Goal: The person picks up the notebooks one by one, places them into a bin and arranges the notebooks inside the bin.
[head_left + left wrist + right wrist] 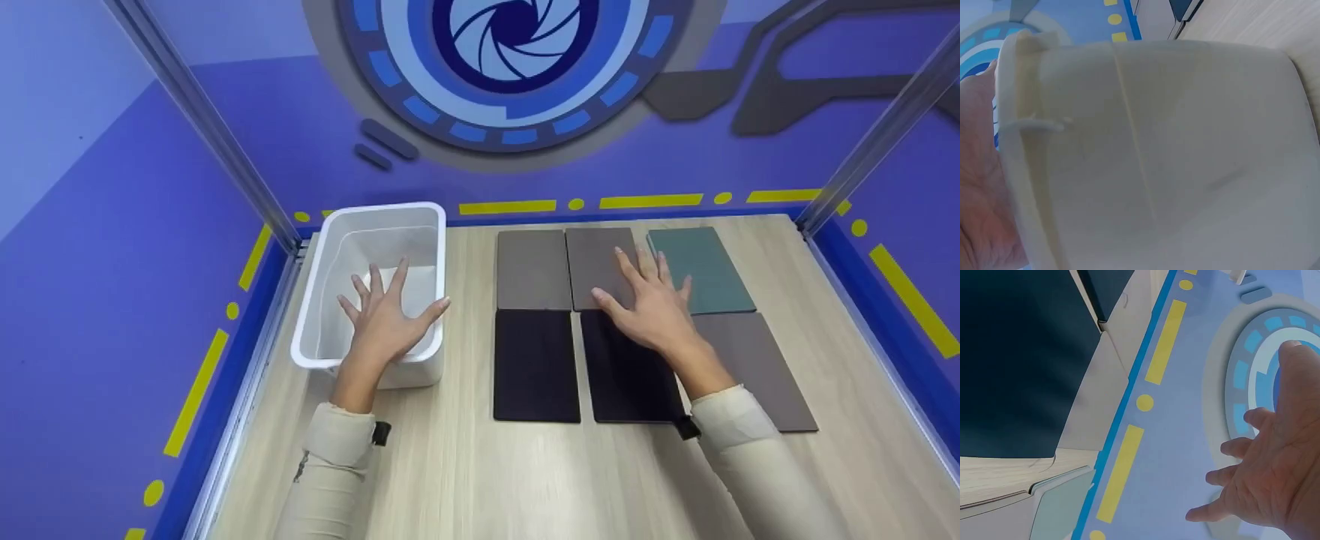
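Observation:
A white plastic bin (431, 373) stands at the left of the table. My left hand (385, 326) is spread above its near rim, fingers straight and over the opening, with nothing held. In the left wrist view the bin's outer wall (1162, 152) fills most of the picture, the hand (982, 180) at its rim. My right hand (656, 311) is spread over the flat rectangular boards, above a taupe board (596, 259) and a black board (626, 375). The right wrist view shows that hand (1269, 478) with fingers apart, holding nothing.
Besides those two, the boards include a grey-taupe one (531, 270), a black one (534, 367), a green one (705, 270) and a brown one (757, 367). Blue printed panels (247, 135) wall the wooden table (480, 480) at the back and sides, with metal posts at the corners.

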`<state>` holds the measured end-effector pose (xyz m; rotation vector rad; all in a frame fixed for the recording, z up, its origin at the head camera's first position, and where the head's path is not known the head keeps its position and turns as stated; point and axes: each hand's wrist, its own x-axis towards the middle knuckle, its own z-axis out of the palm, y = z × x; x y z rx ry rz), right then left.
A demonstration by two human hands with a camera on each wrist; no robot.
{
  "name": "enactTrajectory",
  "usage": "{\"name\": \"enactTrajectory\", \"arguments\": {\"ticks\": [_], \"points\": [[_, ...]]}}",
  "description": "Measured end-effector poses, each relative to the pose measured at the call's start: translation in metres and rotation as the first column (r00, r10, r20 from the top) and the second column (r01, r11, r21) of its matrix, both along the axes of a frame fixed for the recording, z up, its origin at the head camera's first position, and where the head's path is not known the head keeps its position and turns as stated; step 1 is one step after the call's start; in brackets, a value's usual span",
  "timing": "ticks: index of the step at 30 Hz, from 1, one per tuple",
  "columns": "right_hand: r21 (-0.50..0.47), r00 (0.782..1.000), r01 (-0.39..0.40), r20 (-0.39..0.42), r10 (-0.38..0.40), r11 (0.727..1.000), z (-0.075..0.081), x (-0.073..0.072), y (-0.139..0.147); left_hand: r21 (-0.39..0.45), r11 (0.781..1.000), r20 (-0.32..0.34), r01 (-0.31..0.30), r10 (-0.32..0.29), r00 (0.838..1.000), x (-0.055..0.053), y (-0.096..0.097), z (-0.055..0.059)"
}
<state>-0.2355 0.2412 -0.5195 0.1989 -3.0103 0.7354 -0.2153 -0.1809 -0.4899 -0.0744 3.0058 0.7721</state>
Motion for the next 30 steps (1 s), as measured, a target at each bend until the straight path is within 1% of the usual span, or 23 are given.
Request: {"name": "enactTrajectory", "arguments": {"ticks": [3, 6, 13, 17, 21, 30], "points": [[-0.007, 1.0, 0.007, -0.007, -0.007, 1.0, 0.0, -0.001, 0.001, 0.009, 1.0, 0.007, 0.004, -0.004, 1.0, 0.002, -0.004, -0.001], [-0.019, 0.999, 0.018, -0.033, -0.019, 1.0, -0.001, 0.0, 0.002, 0.03, 1.0, 0.001, 0.003, -0.003, 1.0, 0.003, -0.007, -0.003], [-0.042, 0.995, 0.016, -0.097, -0.02, 0.999, -0.004, 0.003, 0.003, 0.079, 0.997, -0.068, -0.02, 0.026, 0.997, 0.004, -0.019, -0.006], [-0.069, 0.992, 0.028, -0.124, -0.037, 0.997, -0.006, 0.004, 0.004, 0.097, 0.995, -0.106, -0.031, 0.041, 0.994, 0.006, -0.028, -0.007], [-0.093, 0.99, 0.05, -0.123, -0.061, 0.994, -0.005, 0.005, 0.005, 0.092, 0.994, -0.145, -0.058, 0.071, 0.987, 0.009, -0.039, -0.008], [-0.127, 0.987, 0.083, -0.129, -0.099, 0.988, -0.007, 0.005, 0.007, 0.065, 0.99, -0.203, -0.122, 0.133, 0.97, 0.017, -0.066, -0.012]]}}
